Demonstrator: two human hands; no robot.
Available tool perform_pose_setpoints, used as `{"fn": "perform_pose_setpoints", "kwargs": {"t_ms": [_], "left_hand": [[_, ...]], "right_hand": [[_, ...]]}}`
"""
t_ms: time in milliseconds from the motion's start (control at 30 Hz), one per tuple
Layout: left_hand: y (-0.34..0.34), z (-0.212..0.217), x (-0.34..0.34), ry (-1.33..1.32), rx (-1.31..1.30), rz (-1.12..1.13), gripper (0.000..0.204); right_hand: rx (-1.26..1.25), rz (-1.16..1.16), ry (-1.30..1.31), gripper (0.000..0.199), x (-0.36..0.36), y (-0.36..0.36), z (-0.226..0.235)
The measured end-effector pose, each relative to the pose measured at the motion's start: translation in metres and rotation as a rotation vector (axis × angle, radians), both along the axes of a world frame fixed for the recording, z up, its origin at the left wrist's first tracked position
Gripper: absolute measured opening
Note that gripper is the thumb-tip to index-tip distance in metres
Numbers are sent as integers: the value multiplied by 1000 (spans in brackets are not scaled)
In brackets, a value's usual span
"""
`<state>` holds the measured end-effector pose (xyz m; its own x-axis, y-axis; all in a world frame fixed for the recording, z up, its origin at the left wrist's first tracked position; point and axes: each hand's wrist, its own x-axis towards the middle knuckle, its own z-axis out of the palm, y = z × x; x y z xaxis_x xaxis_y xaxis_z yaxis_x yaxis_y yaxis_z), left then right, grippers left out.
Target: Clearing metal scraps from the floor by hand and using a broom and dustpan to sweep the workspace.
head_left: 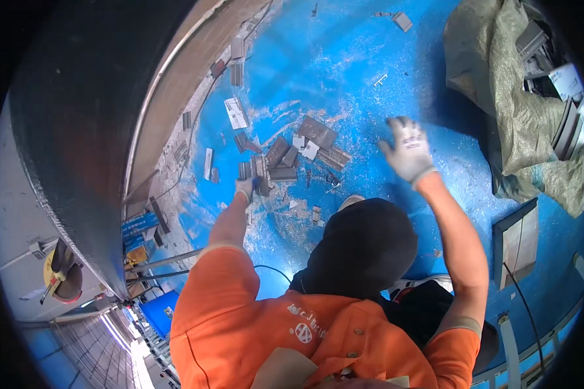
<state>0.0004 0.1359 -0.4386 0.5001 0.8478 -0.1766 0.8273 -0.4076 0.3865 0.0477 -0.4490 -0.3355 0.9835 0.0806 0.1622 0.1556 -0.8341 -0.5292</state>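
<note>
My left hand [245,188], in a light work glove, reaches down to the blue floor and grips a grey metal piece [261,175] at the edge of a heap of short grey metal offcuts [296,153]. My right hand [407,150], also gloved, hovers above the floor to the right of the heap with its fingers spread and nothing in it. Both arms come out of orange short sleeves. My dark trouser knee [363,243] sits between them.
A large dark curved machine body [84,123] fills the left. An olive sack [519,110] with metal parts lies at the upper right. A flat grey-framed panel [518,241] lies on the right. Loose offcuts and metal shavings are scattered over the floor.
</note>
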Motion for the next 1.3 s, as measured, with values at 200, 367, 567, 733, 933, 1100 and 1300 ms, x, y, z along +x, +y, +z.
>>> {"fn": "perform_pose_setpoints", "kwargs": {"t_ms": [200, 367, 567, 733, 933, 1100, 1300], "left_hand": [[-28, 23, -10, 103, -445, -163, 64], [-84, 38, 8, 317, 45, -256, 68], [-91, 46, -1, 237, 5, -411, 62], [-89, 54, -2, 281, -120, -335, 55], [-62, 83, 43, -107, -334, -478, 43], [-106, 37, 132, 73, -241, -819, 52], [-137, 6, 133, -51, -135, -760, 54]], "right_hand": [[101, 157, 309, 49, 7, 109, -47], [88, -11, 238, 54, 31, 167, -82], [-128, -15, 453, 48, 46, 191, -95], [115, -81, 569, 43, 36, 172, -86], [333, -88, 409, 41, 4, 170, -84], [21, -64, 406, 41, -9, 208, -84], [33, -261, 573, 39, 0, 218, -86]]}}
